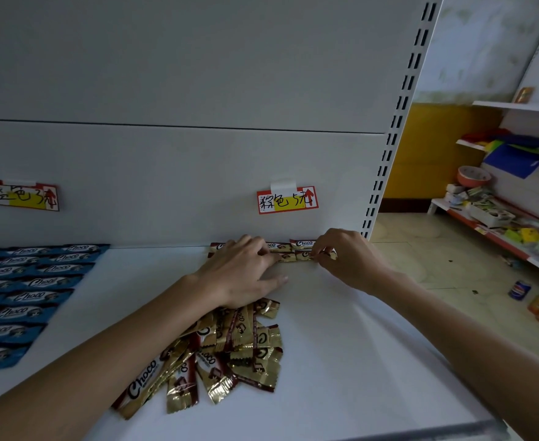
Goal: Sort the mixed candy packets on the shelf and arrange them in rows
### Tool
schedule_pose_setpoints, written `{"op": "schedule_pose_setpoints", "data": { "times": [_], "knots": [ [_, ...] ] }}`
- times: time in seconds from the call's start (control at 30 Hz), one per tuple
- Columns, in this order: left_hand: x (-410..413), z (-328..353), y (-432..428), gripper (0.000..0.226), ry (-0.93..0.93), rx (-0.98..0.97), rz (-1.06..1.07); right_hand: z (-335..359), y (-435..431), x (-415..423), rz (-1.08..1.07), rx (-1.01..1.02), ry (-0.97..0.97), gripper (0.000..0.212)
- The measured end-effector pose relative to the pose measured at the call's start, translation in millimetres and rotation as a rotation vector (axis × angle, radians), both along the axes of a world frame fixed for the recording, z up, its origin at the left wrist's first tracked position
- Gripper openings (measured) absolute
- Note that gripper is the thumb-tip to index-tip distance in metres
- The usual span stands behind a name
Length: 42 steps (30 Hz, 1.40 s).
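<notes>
A: Largest item?

B: White metal shelf board (341,345) with a white back panel (179,74); a slotted white upright (398,116) closes the right side.

A: Stock, by size of lot?

B: Lot one: blue foil candy packets (29,283), laid flat in two overlapping columns at the left of the board, up to the back panel. Each reads "Choco" in white script. Lot two: a loose heap of gold-and-maroon foil candy packets (230,351), unsorted, at the front centre. "Choco" is legible on the long one at the front left; other print is too crumpled to read. Lot three: a short row of gold-and-maroon packets (303,244) against the back panel, right of centre, "Choco" legible on the rear right one.

A: Hands?

B: Left hand (245,275), palm down, rests at the far edge of the heap, fingertips curled onto a packet in the row's front line. Right hand (349,261) pinches the right end of the same front line between thumb and fingers. Whether both hold one packet or two neighbours, I cannot tell.

A: Labels?

B: Two red-bordered paper price tags with yellow patches, taped to the back panel. Left tag (21,195), above the blue lot, and right tag (287,200), above the gold row, carry handwritten Chinese characters and a red arrow; I cannot read them reliably.
</notes>
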<state>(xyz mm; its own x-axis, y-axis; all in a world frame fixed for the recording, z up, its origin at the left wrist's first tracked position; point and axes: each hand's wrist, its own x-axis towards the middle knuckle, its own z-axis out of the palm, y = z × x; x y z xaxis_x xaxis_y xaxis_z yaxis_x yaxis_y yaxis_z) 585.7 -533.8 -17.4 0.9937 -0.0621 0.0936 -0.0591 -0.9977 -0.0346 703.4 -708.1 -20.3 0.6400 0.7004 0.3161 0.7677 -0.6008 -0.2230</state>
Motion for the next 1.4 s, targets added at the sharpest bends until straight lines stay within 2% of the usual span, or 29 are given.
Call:
{"op": "schedule_pose_setpoints", "data": {
  "times": [0.17, 0.33, 0.47, 0.57, 0.7, 0.8, 0.83, 0.93, 1.0, 1.13, 1.23, 1.4],
  "knots": [
    [-0.3, -1.6, 1.7, 0.056, -0.047, -0.068, -0.007, -1.9, 1.3, 1.9, 0.001, 0.005, -0.016, 0.018],
    [-10.7, 5.9, 15.6, 0.056, -0.211, -0.363, 0.035, 0.0, -0.1, 0.8, 0.027, 0.027, -0.046, 0.017],
    [-26.9, 6.2, 30.2, 0.03, -0.255, -0.448, 0.074, 1.2, 2.0, -6.3, 0.065, 0.049, -0.07, 0.019],
    [-45.5, 0.3, 28.6, 0.023, -0.225, -0.457, 0.035, 1.3, 4.7, -18.4, 0.124, 0.067, -0.067, 0.019],
    [-68.9, -7.2, 28.8, 0.041, -0.156, -0.442, 0.014, 4.5, 8.5, -54.1, 0.273, 0.089, 0.053, 0.017],
    [-76.8, -7.9, 34.3, 0.058, -0.137, -0.469, 0.018, 4.7, 16.2, -81.4, 0.332, 0.028, 0.148, 0.025],
    [-78.3, -7.0, 35.5, 0.054, -0.138, -0.477, 0.019, 3.8, 19.5, -86.2, 0.327, 0.008, 0.147, 0.026],
    [-82.8, -3.8, 39.0, 0.021, -0.16, -0.483, 0.026, 4.2, 28.1, -94.1, 0.298, -0.004, 0.17, 0.027],
    [-86.9, -0.6, 42.7, 0.009, -0.145, -0.497, 0.042, 5.6, 32.7, -96.4, 0.274, 0.009, 0.215, 0.028],
    [-91.4, 8.5, 46.3, 0.01, -0.134, -0.594, 0.057, 9.2, 36.7, -95.9, 0.218, 0.07, 0.342, 0.022],
    [-91.2, 12.0, 43.9, 0.011, -0.169, -0.694, 0.069, 11.0, 33.1, -87.3, 0.163, 0.137, 0.291, 0.013],
    [-89.3, 9.7, 44.3, 0.013, -0.25, -0.729, 0.08, 17.1, 19.6, -74.1, 0.085, 0.251, 0.3, 0.015]
  ]
}}
